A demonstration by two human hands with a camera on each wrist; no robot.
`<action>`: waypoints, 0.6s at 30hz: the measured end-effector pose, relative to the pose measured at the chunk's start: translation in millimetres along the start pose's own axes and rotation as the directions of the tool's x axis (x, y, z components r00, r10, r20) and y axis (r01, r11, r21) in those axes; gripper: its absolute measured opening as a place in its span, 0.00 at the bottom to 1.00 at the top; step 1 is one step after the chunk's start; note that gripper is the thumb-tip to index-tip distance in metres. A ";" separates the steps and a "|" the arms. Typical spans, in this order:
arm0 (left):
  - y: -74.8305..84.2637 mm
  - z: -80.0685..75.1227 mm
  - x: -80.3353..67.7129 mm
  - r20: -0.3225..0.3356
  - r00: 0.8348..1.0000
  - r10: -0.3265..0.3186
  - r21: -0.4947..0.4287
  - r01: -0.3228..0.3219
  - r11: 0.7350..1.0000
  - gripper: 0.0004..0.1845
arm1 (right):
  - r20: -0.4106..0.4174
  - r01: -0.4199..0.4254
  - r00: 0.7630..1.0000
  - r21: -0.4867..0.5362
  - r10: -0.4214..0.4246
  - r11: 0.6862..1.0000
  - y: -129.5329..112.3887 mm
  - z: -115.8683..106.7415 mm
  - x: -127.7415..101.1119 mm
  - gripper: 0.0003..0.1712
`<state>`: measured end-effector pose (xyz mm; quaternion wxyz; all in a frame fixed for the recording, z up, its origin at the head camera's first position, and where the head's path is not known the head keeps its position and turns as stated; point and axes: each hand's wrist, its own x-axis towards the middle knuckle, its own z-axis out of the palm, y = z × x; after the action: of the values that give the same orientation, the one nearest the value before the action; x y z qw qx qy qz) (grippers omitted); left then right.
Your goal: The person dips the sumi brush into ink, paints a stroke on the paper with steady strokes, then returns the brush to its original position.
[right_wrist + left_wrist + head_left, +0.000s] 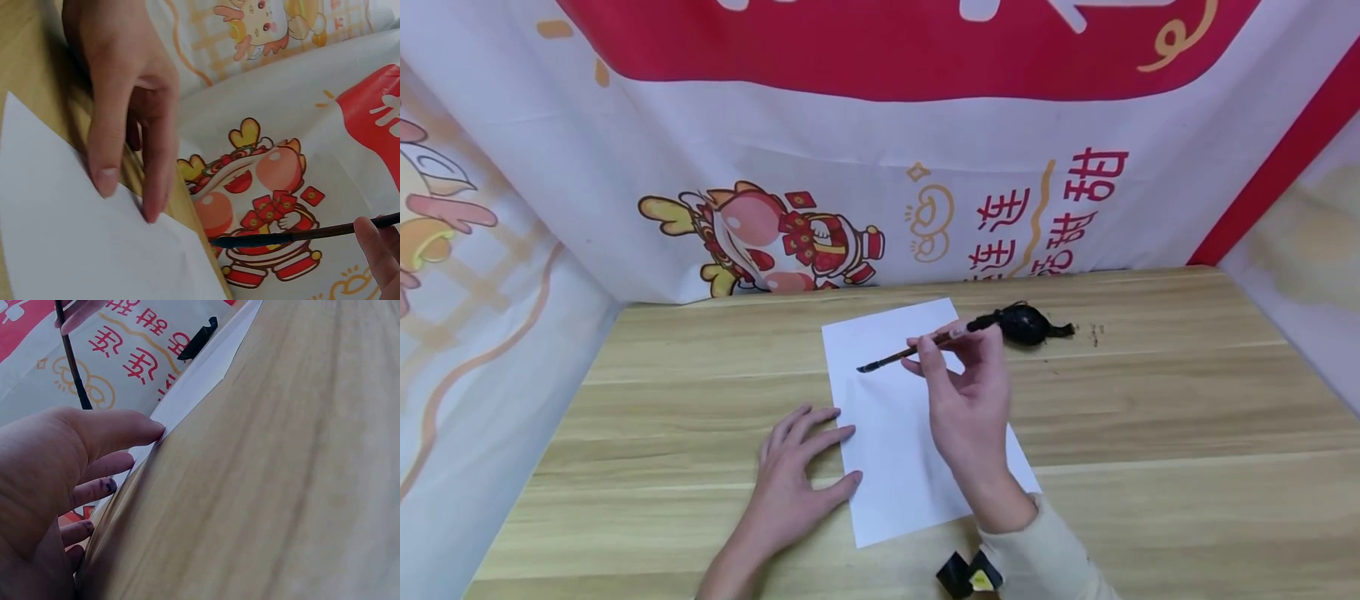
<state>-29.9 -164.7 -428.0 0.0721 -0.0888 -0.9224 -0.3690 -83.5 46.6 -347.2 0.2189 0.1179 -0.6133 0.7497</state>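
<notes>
Paper near the table's front edge looks blank so nothing's written yet, left hand flat with fingers spread pinning its left edge, right hand pinching the brush above it, ink dish towards the back edge

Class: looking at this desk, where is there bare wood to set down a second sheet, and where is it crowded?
Bare wood lies left of the left hand and right of the paper, below the ink dish. The middle is crowded: right hand, brush, paper.
</notes>
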 end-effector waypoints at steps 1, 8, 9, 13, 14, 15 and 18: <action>0.3 -0.1 0.2 -0.003 1.000 0.004 0.001 -0.004 1.000 0.28 | 0.009 -0.005 1.000 0.002 0.005 1.000 1.4 1.1 -1.0 0.16; 1.5 -0.6 1.4 -0.011 1.000 0.016 -0.006 -0.016 1.000 0.26 | 0.055 -0.033 0.998 -0.017 0.034 0.999 5.5 5.3 -6.1 0.14; 1.6 -0.7 1.4 -0.012 1.000 0.016 -0.007 -0.016 1.000 0.26 | 0.059 -0.034 0.998 -0.024 0.036 0.999 5.8 5.7 -6.5 0.14; 1.2 -0.6 0.6 -0.013 1.000 0.015 -0.006 -0.015 1.000 0.27 | 0.074 -0.036 0.996 -0.047 0.039 0.998 6.7 6.9 -8.3 0.13; 1.3 -0.7 0.5 -0.013 1.000 0.015 -0.003 -0.015 1.000 0.27 | 0.077 -0.036 0.996 -0.055 0.040 0.998 7.1 7.1 -8.9 0.13; 1.3 -0.8 0.3 -0.012 1.000 0.014 -0.002 -0.014 1.000 0.27 | 0.078 -0.038 0.996 -0.059 0.042 0.998 7.1 7.4 -9.3 0.13; 1.1 -0.9 0.1 -0.005 1.000 0.004 0.001 -0.004 1.000 0.28 | 0.081 -0.048 0.995 -0.065 0.053 0.997 7.7 8.5 -10.1 0.14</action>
<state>-29.7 -164.5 -426.6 0.0752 -0.0895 -0.9222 -0.3687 -79.0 35.3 -356.5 0.1780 0.1264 -0.6480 0.7297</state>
